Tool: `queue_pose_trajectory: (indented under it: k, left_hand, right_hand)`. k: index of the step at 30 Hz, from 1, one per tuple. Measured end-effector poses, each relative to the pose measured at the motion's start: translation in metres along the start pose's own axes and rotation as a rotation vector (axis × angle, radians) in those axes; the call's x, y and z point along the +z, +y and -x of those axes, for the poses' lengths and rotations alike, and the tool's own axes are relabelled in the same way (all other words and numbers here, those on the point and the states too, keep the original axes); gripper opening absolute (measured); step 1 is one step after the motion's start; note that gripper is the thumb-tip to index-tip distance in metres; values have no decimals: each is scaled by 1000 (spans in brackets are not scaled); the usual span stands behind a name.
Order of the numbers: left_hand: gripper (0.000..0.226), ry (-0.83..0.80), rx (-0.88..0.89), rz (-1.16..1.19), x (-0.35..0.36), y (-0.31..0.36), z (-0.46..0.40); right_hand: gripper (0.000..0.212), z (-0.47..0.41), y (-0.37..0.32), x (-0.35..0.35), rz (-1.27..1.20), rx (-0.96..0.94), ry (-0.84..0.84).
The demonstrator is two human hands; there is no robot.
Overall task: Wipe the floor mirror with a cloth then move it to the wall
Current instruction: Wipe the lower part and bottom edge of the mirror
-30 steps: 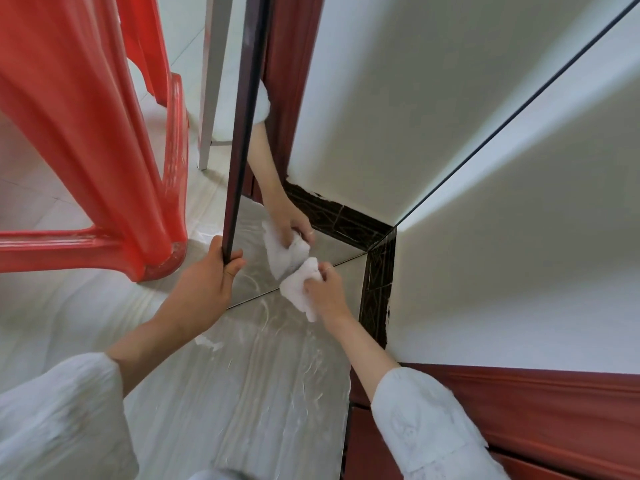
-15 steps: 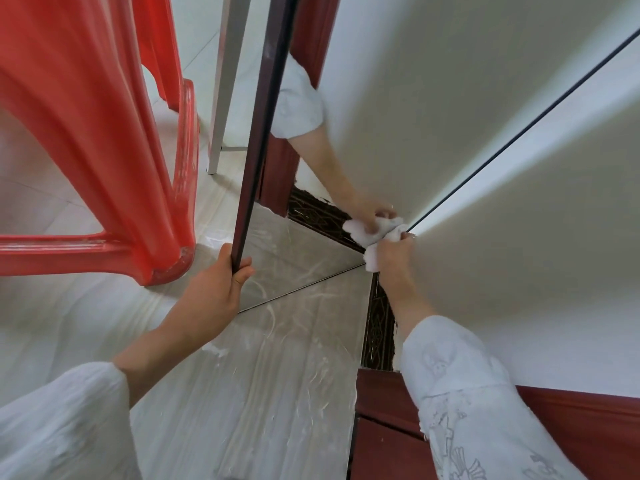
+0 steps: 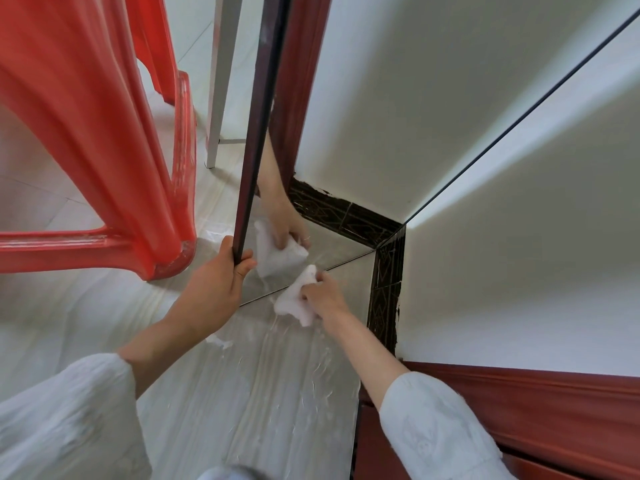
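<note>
**Low corner of the floor mirror, cloth on the glass**

Floor mirror (image 3: 398, 116) stands upright on the pale floor (image 3: 86, 306), its dark frame edge (image 3: 258, 133) running top to bottom near the middle of the view. Its bottom edge meets the floor in a slanted line, and its right side lies close to the white wall (image 3: 519, 289), which has a dark patterned skirting (image 3: 386, 292).

Left hand (image 3: 211, 292) – fingers wrapped round the frame edge close to the mirror's lower left corner, thumb on the glass side, clamped on the frame. White sleeve (image 3: 59, 420) covers the forearm lower down.

Right hand (image 3: 325, 294) – fingers bunched and closed on a white cloth (image 3: 294, 299), crumpled, pressed at the mirror's bottom edge where glass meets floor. Part of the cloth hangs below the hand onto the floor side. The reflection of the hand and cloth shows in the glass just above, almost touching the real ones.

Red plastic chair (image 3: 104, 133) sits to the left of the mirror, its leg base near the left hand but apart from it. A pale metal leg (image 3: 220, 98) stands behind the frame edge. Reddish-brown wood trim (image 3: 519, 403) runs along the lower right, under the wall.

Floor in front of the mirror shows streaky pale smears.
</note>
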State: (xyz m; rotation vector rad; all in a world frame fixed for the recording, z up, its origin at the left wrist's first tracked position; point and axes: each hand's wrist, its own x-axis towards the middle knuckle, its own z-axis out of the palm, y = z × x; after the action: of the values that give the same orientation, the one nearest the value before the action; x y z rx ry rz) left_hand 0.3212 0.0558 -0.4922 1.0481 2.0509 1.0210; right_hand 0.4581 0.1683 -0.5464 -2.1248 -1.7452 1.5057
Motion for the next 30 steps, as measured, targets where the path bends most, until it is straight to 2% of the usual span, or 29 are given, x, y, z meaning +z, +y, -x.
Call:
queue_pose_trajectory:
  k: [5,7,11,14,18,22,26,30]
  left_hand:
    - [40,1,0,17,0,0,0]
    - [42,-6,0,23,0,-1,-1]
    - [40,-4,-2,30,0,-2,-1]
    - [40,-14,-6,20,-1,-2,-2]
    - [40,-32,3,-9,-2,-3,-2]
    - [31,-55,19,-26,-5,-2,-2]
    - [28,-110,-8,-21,-9,2,-2]
    - [25,-206,27,-49,-15,3,-4]
  right_hand:
    - [38,-35,-1,-47,-221,114,409]
    - [37,-46,-4,-54,-342,132,475]
    - [33,-50,-17,-34,-580,111,330]
    - [33,-47,-18,-7,-450,114,313]
    - [28,-31,-7,33,-424,111,248]
    - [30,-14,-2,61,-409,115,164]
    - [33,3,3,73,-370,193,-114]
    - [45,15,10,52,-306,255,-400]
